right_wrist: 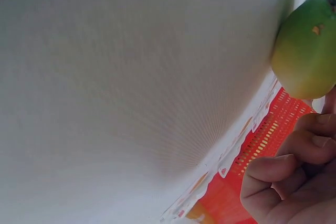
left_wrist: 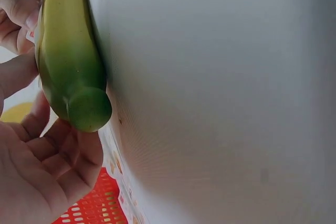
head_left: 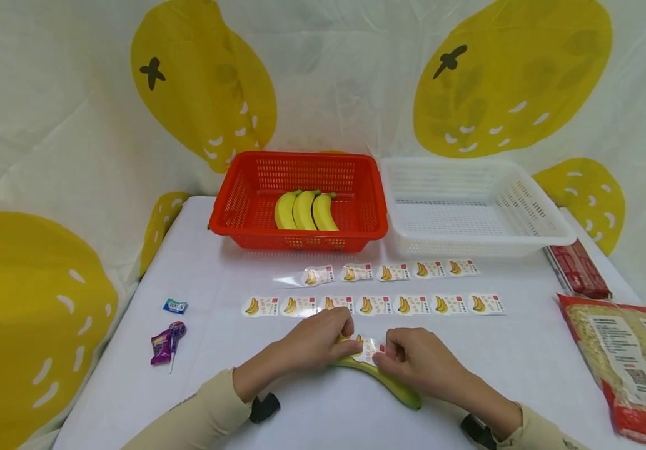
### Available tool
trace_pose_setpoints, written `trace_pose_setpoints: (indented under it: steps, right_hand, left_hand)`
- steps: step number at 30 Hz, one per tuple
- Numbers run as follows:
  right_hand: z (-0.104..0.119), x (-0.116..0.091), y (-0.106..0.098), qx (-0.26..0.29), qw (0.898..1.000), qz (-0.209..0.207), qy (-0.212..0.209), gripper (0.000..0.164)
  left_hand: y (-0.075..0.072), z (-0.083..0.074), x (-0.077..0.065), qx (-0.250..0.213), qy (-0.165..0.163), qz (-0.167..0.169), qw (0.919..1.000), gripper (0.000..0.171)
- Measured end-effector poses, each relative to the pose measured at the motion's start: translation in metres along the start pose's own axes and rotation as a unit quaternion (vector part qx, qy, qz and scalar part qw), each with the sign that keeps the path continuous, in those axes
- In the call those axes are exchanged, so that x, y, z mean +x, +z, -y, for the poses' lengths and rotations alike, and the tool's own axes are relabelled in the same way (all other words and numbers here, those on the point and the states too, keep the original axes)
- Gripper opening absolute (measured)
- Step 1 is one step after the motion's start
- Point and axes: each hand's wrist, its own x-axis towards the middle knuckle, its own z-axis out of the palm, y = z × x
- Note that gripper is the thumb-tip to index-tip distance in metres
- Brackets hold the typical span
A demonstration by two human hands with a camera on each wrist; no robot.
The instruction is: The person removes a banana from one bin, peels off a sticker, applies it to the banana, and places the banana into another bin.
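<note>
A yellow banana with green ends lies on the white table in front of the person. On its upper side is a banana-print sticker. The left hand grips the banana near its stem end, thumb at the sticker's left edge; the left wrist view shows its fingers by the green stem. With thumb and curled forefinger, the right hand pinches the sticker's right edge, beside the banana's other end. Its other fingers are curled in.
Two rows of similar stickers lie beyond the hands. Behind them stand a red basket with several bananas and a white basket. Wrapped candies and a lollipop lie left; a bag of grain and red package right.
</note>
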Motion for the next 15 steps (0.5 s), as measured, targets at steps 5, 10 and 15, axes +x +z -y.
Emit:
trace_pose_setpoints:
  steps: [5, 10, 15]
  right_hand:
    - [-0.0010, -0.0001, 0.0003, -0.013, 1.000, -0.011, -0.007, 0.035]
    - [-0.0013, -0.0002, -0.0004, -0.013, 1.000, -0.006, 0.003, 0.035]
    - [-0.0013, -0.0008, -0.0017, -0.012, 1.000, -0.006, 0.006, 0.038]
  left_hand:
    - [0.0003, 0.0002, -0.0002, -0.011, 0.025, 0.017, 0.9995, 0.029]
    - [0.0004, -0.0020, -0.0005, 0.017, 0.044, 0.037, 0.9982, 0.023]
    - [0.0010, -0.0002, -0.0001, 0.029, 0.035, 0.038, 0.9983, 0.024]
